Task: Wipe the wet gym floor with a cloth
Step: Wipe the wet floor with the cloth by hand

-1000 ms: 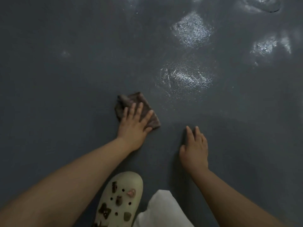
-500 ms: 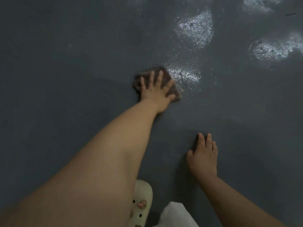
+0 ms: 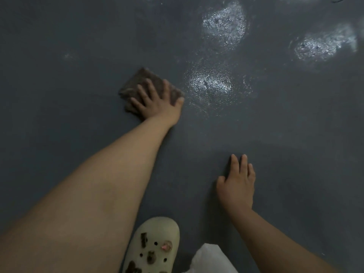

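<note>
One folded brown cloth; two hands, left hand and right hand; one cream clog; three shiny wet patches on one dark floor.

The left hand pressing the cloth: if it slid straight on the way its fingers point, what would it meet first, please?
The left hand points up and slightly left over the cloth. That way shows only bare dark floor; the shiny wet patch lies off to its right, so it would probably miss it.
</note>
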The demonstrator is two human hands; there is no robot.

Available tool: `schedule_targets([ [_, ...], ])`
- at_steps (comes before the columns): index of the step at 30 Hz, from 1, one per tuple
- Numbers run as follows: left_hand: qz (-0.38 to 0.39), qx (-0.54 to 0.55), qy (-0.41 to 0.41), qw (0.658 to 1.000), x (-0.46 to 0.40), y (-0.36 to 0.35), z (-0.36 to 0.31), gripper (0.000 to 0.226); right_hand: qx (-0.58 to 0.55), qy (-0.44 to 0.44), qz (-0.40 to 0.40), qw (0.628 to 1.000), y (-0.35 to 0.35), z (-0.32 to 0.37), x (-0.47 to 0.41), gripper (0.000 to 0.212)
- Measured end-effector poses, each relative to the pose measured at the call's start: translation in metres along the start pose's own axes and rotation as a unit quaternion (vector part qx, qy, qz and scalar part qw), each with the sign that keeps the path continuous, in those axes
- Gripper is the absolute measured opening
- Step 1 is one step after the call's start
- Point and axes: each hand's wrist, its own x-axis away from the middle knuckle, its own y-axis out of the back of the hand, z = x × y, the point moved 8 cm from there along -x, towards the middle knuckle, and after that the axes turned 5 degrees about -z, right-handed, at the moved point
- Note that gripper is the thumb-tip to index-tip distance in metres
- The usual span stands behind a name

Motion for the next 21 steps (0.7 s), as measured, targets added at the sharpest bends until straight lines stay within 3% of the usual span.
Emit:
schedule_targets([
  [5, 0.052, -0.090, -0.263, 0.959, 0.078, -0.040, -0.091, 0.070, 0.002, -0.005, 0.010, 1.000, 0.000, 0.001, 0.000, 0.069],
  [9, 0.032, -0.120, -0.317, 0.940, 0.063, -0.033, -0.080, 0.064, 0.031, -0.006, 0.022, 0.999, 0.002, 0.004, -0.003, 0.068],
  [11, 0.020, -0.113, -0.286, 0.951, 0.036, -0.020, -0.054, 0.063, 0.050, 0.007, 0.029, 0.998, 0.003, 0.009, -0.004, 0.068],
  [16, 0.013, -0.064, -0.102, 0.993, -0.031, 0.015, 0.060, 0.068, 0.100, 0.096, 0.042, 0.989, -0.001, 0.043, -0.008, 0.068],
  [21, 0.014, -0.011, 0.079, 0.997, -0.031, 0.028, 0.180, 0.077, 0.111, 0.162, 0.061, 0.979, -0.015, 0.084, -0.005, 0.067],
])
